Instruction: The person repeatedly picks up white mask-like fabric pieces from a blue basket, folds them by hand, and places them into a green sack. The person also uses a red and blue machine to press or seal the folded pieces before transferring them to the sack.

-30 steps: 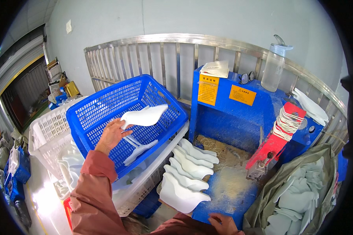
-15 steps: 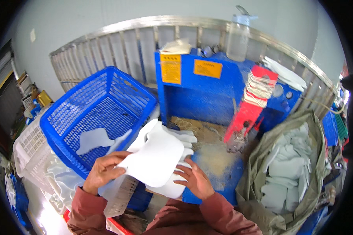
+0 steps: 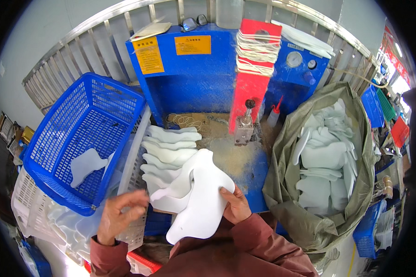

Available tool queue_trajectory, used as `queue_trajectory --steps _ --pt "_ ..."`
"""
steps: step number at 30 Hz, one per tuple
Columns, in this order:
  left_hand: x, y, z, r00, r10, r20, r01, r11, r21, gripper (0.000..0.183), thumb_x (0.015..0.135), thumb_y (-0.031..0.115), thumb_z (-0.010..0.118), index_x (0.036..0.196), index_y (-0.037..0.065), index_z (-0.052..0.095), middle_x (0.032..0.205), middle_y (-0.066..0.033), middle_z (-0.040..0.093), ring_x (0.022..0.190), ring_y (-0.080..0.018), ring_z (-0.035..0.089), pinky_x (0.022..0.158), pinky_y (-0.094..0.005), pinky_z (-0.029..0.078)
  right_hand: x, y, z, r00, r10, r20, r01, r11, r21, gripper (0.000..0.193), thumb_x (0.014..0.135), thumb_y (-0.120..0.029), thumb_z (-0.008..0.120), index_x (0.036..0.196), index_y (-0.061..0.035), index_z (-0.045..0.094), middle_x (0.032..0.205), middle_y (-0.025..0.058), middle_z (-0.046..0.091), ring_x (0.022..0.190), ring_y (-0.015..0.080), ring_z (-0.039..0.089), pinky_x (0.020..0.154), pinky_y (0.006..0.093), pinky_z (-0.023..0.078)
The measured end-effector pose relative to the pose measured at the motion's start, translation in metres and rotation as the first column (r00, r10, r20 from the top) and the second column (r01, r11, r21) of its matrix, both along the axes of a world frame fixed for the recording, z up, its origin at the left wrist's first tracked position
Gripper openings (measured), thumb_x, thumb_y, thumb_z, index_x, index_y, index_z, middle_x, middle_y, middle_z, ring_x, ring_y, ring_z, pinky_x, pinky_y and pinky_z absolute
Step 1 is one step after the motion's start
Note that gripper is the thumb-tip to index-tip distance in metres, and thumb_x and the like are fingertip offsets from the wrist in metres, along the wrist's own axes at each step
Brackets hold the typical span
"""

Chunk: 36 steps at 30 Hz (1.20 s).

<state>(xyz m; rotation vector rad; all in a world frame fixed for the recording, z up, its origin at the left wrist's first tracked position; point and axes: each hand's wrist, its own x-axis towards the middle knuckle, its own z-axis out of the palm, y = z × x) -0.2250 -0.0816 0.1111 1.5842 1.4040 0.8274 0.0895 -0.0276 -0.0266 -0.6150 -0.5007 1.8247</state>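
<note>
My right hand (image 3: 237,206) pinches the right edge of a smooth white piece (image 3: 201,194), thin and curved in outline, whose material I cannot make out. The piece slants above the work area, its narrower end up and away from me. Just left of it, my left hand (image 3: 123,213) is raised with fingers apart and nothing in them. Behind the held piece, a row of similar white pieces (image 3: 170,152) lies overlapping beside the blue machine (image 3: 189,99); the held piece hides part of the front ones.
A blue basket (image 3: 90,210) at left holds a few white pieces, above white crates (image 3: 30,207). At right stands a grey-green sack (image 3: 273,184) full of white pieces. A red post (image 3: 250,92) wound with bands and a red-tipped bottle (image 3: 273,115) are on the machine.
My left hand has let go of the white piece and moved off to its left. The right hand now grips the piece, which has turned to slant lengthwise. The view has shifted right.
</note>
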Motion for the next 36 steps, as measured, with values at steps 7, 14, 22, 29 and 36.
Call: queue_trajectory --steps 7,14,22,29,36 --pt "0.026 0.046 -0.063 0.999 -0.015 0.028 0.017 0.995 -0.095 0.054 0.101 0.026 0.063 0.147 0.001 0.050 0.133 -0.0145 0.066 0.126 -0.0215 0.058 0.110 -0.0352 0.042 0.025 -0.022 -0.002 0.998 0.010 -0.069 -0.011 1.000 -0.015 0.039 0.101 -0.005 0.059 0.140 -0.0052 0.058 0.132 0.0080 0.066 0.119 0.0209 0.063 0.104 0.0384 0.050" --pt "0.029 0.059 -0.074 0.880 -0.015 0.474 0.282 0.821 -0.497 0.050 0.101 0.019 0.063 0.146 0.000 0.052 0.120 -0.0158 0.068 0.101 -0.0243 0.070 0.083 -0.0352 0.058 0.040 -0.024 -0.022 0.991 -0.125 0.047 0.125 0.992 0.016 0.037 0.101 -0.007 0.062 0.137 -0.0029 0.059 0.127 0.0054 0.067 0.113 0.0156 0.063 0.098 0.0336 0.050" --pt "0.033 0.059 -0.046 0.830 0.111 0.546 0.127 0.916 -0.380 0.045 0.097 0.008 0.064 0.139 -0.004 0.056 0.110 -0.0191 0.072 0.084 -0.0229 0.073 0.067 -0.0325 0.061 0.040 -0.021 -0.045 0.920 -0.263 0.290 0.231 0.963 0.140 0.035 0.100 -0.015 0.067 0.133 -0.0026 0.061 0.119 0.0034 0.069 0.105 0.0109 0.064 0.090 0.0278 0.050" --pt "0.076 0.046 -0.049 0.748 -0.059 0.661 0.326 0.900 -0.288 0.060 0.098 0.026 0.068 0.146 -0.004 0.049 0.127 -0.0262 0.065 0.101 -0.0340 0.072 0.082 -0.0419 0.061 0.044 -0.019 -0.044 0.946 -0.210 0.248 0.206 0.978 0.040 0.034 0.102 -0.011 0.064 0.134 -0.0007 0.061 0.120 0.0028 0.068 0.108 0.0107 0.061 0.094 0.0282 0.049" --pt "0.087 0.044 -0.047 0.919 -0.105 0.380 0.255 0.893 -0.370 0.072 0.092 0.005 0.073 0.155 0.001 0.038 0.125 -0.0227 0.065 0.110 -0.0231 0.066 0.092 -0.0341 0.055 0.051 -0.023 -0.039 0.872 -0.198 0.448 0.139 0.977 0.163 0.034 0.101 -0.012 0.065 0.133 -0.0005 0.062 0.118 0.0031 0.068 0.105 0.0104 0.060 0.092 0.0286 0.050"
